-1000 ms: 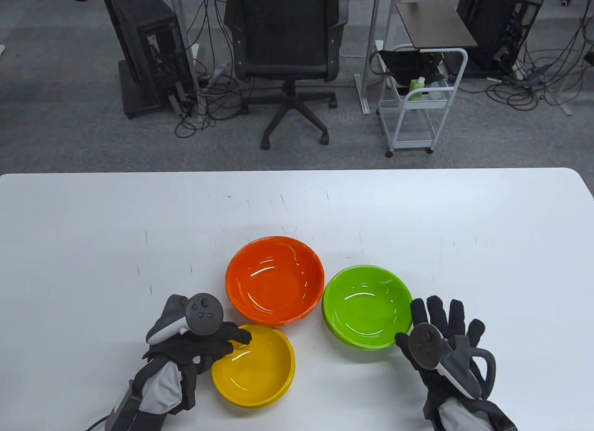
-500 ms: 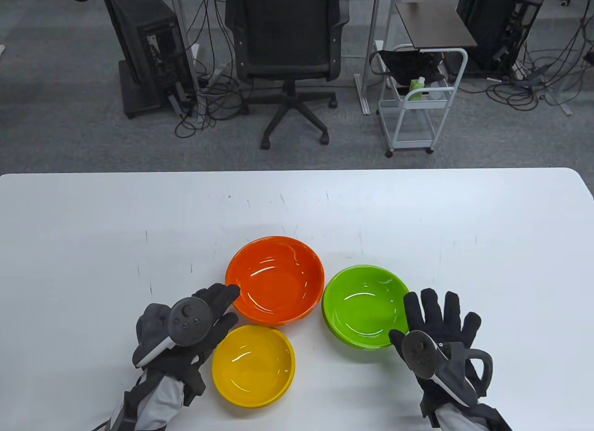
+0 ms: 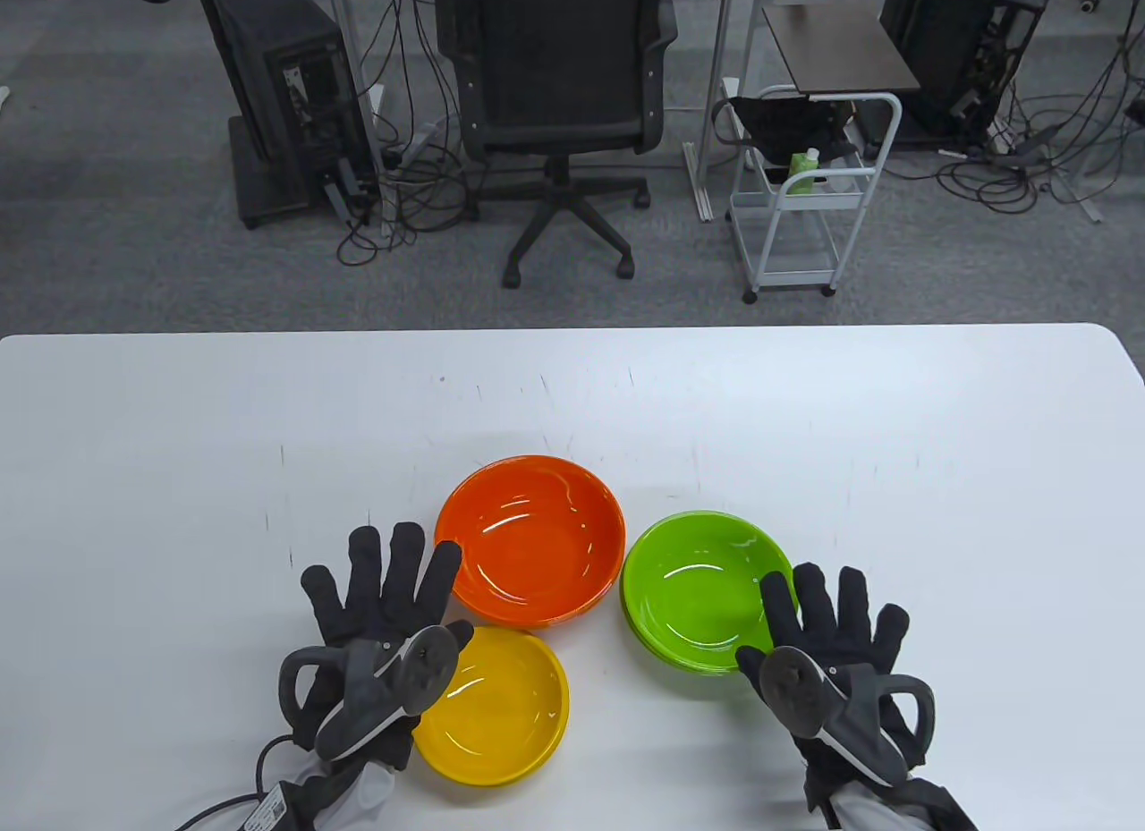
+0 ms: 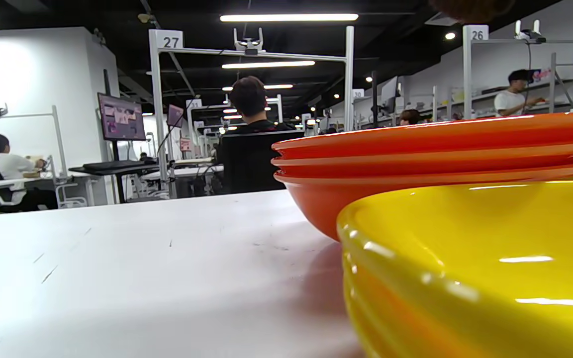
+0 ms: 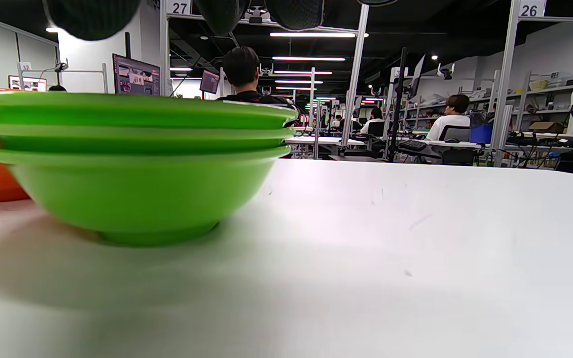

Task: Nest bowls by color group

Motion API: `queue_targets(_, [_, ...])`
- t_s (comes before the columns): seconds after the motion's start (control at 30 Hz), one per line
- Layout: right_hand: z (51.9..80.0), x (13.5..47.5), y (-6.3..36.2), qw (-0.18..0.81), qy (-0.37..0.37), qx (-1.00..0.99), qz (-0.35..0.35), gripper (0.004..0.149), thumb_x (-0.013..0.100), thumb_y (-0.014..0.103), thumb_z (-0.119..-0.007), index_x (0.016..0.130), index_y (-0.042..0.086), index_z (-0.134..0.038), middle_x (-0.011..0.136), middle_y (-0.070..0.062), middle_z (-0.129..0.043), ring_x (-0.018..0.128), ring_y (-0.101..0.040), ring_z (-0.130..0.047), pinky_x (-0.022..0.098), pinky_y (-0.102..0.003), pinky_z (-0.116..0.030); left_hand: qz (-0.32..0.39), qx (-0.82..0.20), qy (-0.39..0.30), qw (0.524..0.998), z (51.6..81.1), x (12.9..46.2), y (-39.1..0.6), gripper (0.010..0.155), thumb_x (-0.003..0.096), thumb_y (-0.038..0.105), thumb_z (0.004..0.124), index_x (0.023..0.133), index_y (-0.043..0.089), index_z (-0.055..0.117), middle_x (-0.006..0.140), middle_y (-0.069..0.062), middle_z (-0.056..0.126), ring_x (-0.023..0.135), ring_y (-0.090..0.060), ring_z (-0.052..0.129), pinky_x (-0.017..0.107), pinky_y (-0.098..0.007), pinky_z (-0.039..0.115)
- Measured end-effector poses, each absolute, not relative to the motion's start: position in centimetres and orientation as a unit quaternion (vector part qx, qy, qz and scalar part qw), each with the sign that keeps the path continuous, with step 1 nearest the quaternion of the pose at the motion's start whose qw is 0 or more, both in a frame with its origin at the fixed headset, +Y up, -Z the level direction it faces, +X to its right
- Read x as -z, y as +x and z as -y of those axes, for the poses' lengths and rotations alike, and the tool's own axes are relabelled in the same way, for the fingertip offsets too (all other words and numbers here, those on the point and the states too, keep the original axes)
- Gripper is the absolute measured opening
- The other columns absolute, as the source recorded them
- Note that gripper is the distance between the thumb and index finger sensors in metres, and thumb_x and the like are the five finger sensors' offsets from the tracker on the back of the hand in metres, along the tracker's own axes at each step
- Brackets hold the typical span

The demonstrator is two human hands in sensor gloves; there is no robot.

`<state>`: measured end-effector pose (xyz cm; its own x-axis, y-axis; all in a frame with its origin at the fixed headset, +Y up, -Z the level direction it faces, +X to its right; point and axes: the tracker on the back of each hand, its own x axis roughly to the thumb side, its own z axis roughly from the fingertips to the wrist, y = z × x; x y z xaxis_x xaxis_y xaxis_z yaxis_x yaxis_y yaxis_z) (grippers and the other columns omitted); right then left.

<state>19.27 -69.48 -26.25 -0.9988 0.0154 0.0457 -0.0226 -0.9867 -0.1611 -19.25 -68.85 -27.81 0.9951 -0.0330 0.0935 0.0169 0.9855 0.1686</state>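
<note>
Three nested stacks stand on the white table: orange bowls, green bowls and yellow bowls. My left hand lies flat with fingers spread, just left of the orange stack and over the yellow stack's left rim; it holds nothing. My right hand lies flat with fingers spread at the green stack's right rim, empty. The left wrist view shows three orange rims behind the yellow stack. The right wrist view shows three green rims.
An office chair, a white cart and computer towers stand on the floor beyond the table's far edge. The table's left, right and far parts hold nothing but faint scratches.
My left hand let go of the yellow stack's rim, turned palm down and spread its fingers left of the orange stack. My right hand shifted slightly left toward the green stack.
</note>
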Motion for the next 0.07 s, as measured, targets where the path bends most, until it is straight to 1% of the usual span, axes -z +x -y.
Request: queue_targets(0.07, [69.64, 26.20, 19.35, 0.012, 0.019, -0.997, 0.075, 0.076, 0.051, 0.054, -0.064, 0.116, 0.022, -0.041, 0.124, -0.016, -0.035, 0.109, -0.054, -0.023, 0.067, -0.080, -0.022, 0.045, 0.008, 0.077, 0.996, 69.13, 27.85, -19.71, 0.077, 0.0476, 0.061, 0.064, 0.113, 0.041, 0.029, 0.126, -0.001, 0.021, 0.114, -0.042, 0.017, 0.073, -0.076, 0.023])
